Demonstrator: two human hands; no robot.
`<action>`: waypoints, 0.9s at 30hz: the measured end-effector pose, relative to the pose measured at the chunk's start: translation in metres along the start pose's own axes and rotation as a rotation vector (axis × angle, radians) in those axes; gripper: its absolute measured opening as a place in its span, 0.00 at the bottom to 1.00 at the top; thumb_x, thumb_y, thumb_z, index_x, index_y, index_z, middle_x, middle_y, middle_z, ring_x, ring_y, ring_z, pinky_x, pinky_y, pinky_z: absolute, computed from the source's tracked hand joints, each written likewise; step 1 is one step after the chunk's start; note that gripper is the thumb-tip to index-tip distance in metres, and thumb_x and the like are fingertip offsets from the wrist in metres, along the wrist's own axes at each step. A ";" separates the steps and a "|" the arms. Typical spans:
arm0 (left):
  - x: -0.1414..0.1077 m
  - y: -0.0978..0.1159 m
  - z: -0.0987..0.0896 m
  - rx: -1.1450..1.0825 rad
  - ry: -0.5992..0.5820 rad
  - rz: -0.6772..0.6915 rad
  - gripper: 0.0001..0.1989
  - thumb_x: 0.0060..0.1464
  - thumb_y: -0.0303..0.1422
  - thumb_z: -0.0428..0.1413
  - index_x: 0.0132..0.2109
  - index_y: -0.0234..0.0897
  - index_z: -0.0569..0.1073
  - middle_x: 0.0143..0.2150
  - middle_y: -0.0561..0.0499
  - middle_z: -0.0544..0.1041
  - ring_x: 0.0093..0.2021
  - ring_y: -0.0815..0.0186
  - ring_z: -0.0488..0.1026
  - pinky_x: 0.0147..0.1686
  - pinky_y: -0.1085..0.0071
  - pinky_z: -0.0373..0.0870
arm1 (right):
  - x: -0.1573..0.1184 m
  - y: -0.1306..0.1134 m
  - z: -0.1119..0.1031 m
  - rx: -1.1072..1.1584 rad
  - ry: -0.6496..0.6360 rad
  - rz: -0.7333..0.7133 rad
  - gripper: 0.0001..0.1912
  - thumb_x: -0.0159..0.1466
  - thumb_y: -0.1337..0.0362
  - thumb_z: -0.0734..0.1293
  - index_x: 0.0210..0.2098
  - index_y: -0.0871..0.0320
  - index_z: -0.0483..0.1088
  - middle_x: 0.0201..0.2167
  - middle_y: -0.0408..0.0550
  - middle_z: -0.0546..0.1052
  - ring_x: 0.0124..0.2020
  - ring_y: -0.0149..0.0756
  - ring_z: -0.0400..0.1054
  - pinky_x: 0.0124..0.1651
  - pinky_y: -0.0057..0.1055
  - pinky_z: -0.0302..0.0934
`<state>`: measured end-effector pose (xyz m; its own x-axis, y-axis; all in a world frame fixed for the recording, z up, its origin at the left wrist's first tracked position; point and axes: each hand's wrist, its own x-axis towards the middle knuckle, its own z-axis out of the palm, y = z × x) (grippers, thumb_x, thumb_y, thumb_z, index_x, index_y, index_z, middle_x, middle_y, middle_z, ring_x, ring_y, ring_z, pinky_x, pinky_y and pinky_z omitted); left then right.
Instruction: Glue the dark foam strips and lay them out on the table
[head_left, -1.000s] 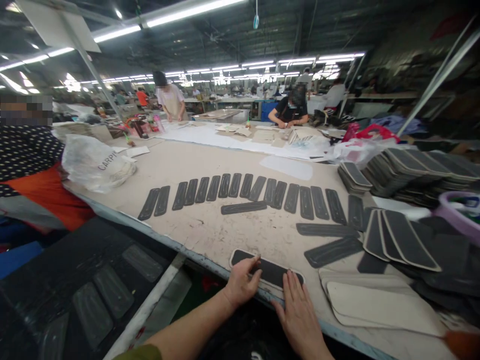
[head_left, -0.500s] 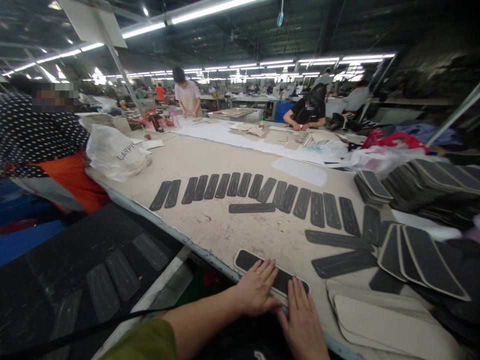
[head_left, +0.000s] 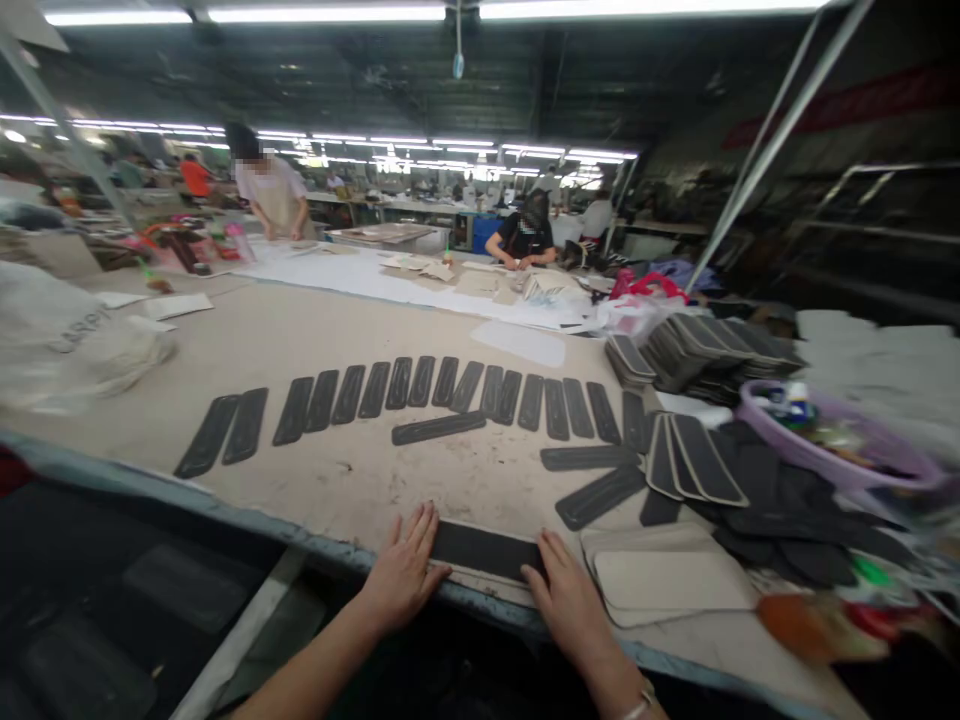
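At the table's front edge lies a long panel [head_left: 487, 550], black on top with a pale border, its corners hidden by my hands. My left hand [head_left: 405, 568] rests flat on its left end, fingers stretched and thumb along the near edge. Over the right end lies my right hand [head_left: 568, 592], fingers extended and pressing on the surface. Beyond the panel, several shiny black strips [head_left: 400, 383] with rounded ends form an arc. One strip [head_left: 439, 428] lies crosswise inside it. Right of my right hand is a stack of pale beige panels [head_left: 667, 580].
Black panels with pale rims [head_left: 694, 458] fan out at the right, near a purple basket [head_left: 840, 462] of bottles. Farther back stand stacked dark panels [head_left: 712, 345]. A white plastic bag [head_left: 67, 335] sits at the left. Two people work across the table.
My view has swung to the right, bringing the purple basket into sight. My hands have moved apart to opposite ends of the panel, which now lies more parallel to the table edge.
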<state>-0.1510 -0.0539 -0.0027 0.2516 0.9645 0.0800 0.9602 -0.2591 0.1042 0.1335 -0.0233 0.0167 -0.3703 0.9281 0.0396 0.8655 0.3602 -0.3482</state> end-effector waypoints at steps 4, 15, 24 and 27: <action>0.001 -0.010 0.019 0.021 0.081 0.001 0.32 0.61 0.48 0.42 0.67 0.35 0.52 0.68 0.42 0.52 0.67 0.53 0.51 0.62 0.50 0.50 | 0.019 -0.013 -0.020 0.026 0.025 0.043 0.25 0.59 0.67 0.65 0.56 0.63 0.65 0.51 0.54 0.69 0.55 0.44 0.60 0.58 0.35 0.53; 0.022 -0.028 0.069 -0.189 0.429 -0.223 0.24 0.63 0.38 0.40 0.64 0.39 0.58 0.64 0.45 0.62 0.64 0.57 0.58 0.58 0.52 0.63 | 0.032 -0.011 -0.023 0.350 -0.100 0.121 0.08 0.54 0.67 0.67 0.35 0.57 0.72 0.37 0.45 0.72 0.41 0.36 0.66 0.43 0.27 0.56; 0.026 -0.016 0.061 -0.075 0.473 -0.179 0.26 0.58 0.44 0.49 0.60 0.38 0.65 0.61 0.46 0.66 0.62 0.54 0.61 0.58 0.54 0.63 | 0.058 0.145 -0.135 0.193 0.588 0.409 0.28 0.62 0.44 0.52 0.39 0.59 0.72 0.40 0.55 0.75 0.44 0.45 0.68 0.48 0.36 0.61; 0.026 -0.012 0.055 -0.052 0.419 -0.194 0.25 0.58 0.44 0.48 0.58 0.37 0.67 0.61 0.45 0.67 0.62 0.54 0.62 0.59 0.53 0.62 | 0.061 0.215 -0.164 0.111 0.628 0.586 0.30 0.62 0.49 0.49 0.42 0.65 0.71 0.40 0.64 0.74 0.44 0.55 0.68 0.47 0.47 0.62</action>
<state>-0.1493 -0.0232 -0.0566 -0.0125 0.8946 0.4467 0.9747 -0.0887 0.2050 0.3520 0.1266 0.0984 0.4089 0.8532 0.3237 0.8081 -0.1738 -0.5627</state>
